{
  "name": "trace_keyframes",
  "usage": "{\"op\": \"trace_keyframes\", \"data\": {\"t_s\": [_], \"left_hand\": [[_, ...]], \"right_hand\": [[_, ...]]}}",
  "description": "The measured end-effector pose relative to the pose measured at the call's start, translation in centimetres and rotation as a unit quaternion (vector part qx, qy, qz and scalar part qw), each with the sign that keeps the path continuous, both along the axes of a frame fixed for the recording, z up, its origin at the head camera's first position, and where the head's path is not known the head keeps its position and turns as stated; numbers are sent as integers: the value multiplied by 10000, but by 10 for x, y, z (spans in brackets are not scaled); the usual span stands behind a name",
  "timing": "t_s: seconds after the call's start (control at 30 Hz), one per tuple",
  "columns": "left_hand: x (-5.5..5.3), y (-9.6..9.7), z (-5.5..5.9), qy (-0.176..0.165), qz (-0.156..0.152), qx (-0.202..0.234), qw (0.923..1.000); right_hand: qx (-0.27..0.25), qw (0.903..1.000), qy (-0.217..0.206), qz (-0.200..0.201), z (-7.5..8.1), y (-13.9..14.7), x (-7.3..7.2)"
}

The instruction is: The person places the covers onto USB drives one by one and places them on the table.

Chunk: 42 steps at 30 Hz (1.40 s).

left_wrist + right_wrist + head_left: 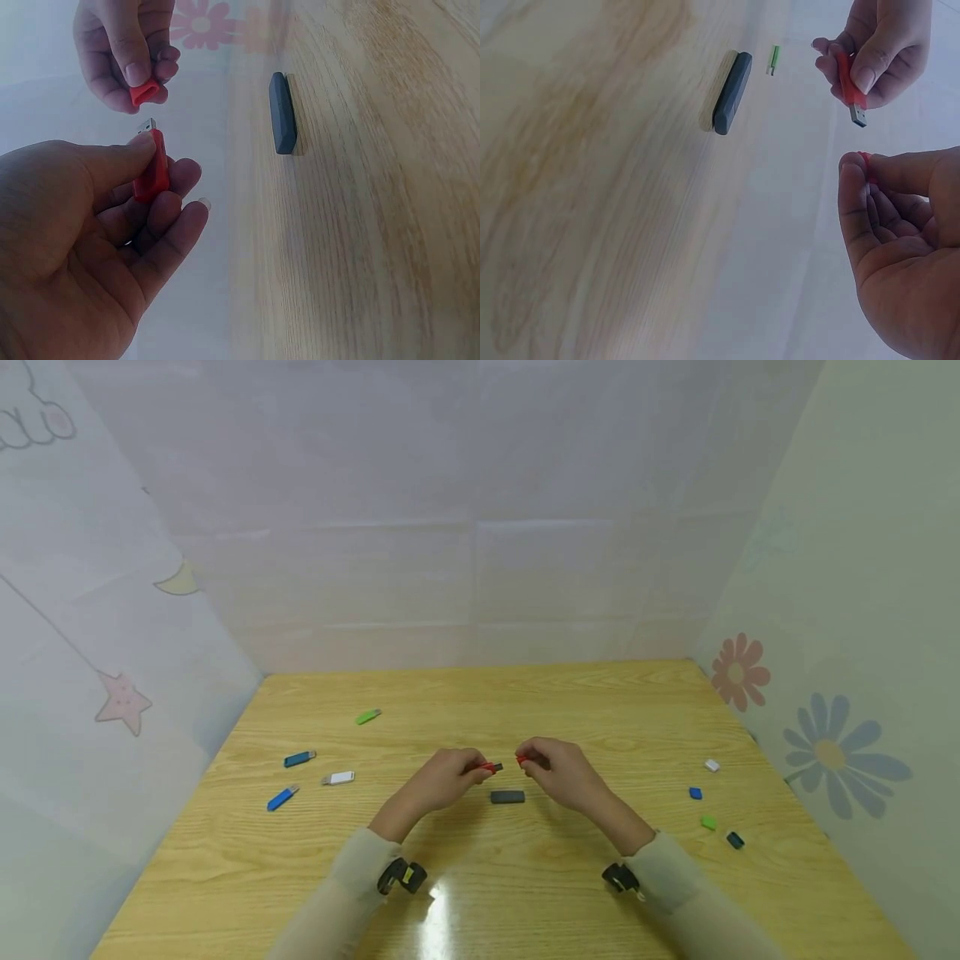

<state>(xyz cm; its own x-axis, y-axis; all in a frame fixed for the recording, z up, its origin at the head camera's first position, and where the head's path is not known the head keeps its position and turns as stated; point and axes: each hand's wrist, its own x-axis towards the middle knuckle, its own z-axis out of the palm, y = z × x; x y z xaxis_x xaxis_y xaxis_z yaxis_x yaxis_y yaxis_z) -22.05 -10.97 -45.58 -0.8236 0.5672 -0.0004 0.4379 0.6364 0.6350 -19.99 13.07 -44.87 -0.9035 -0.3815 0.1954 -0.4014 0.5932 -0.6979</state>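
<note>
Between thumb and fingers, my left hand [444,779] pinches a red USB stick [155,166], its metal plug bare and pointing toward the other hand. My right hand [558,770] pinches a small red cap [145,91], whose hollow end shows in the left wrist view. A short gap separates plug and cap; both are held above the table. Below and between the hands lies a dark grey USB stick [507,797], with no metal plug showing. In the right wrist view most of the red cap is hidden by the fingertips.
On the left of the wooden table [480,710] lie uncapped sticks: green [368,717], teal [299,759], white [339,777] and blue [282,797]. Toward the right edge are loose caps: white [712,765], blue [696,793], green [708,822] and dark teal [735,840].
</note>
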Motion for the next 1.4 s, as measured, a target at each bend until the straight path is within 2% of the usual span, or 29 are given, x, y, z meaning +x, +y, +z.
{"op": "trace_keyframes", "data": {"t_s": [0.73, 1.03, 1.4], "left_hand": [[-2, 9, 4, 26, -146, -23, 9999], [-2, 14, 3, -89, -125, -70, 9999], [-1, 19, 6, -31, -221, 7, 9998]], "right_hand": [[-16, 9998, -107, 193, -1, -7, -2], [-79, 9996, -153, 204, -3, -6, -2], [-144, 9996, -33, 260, -3, -5, 0]]}}
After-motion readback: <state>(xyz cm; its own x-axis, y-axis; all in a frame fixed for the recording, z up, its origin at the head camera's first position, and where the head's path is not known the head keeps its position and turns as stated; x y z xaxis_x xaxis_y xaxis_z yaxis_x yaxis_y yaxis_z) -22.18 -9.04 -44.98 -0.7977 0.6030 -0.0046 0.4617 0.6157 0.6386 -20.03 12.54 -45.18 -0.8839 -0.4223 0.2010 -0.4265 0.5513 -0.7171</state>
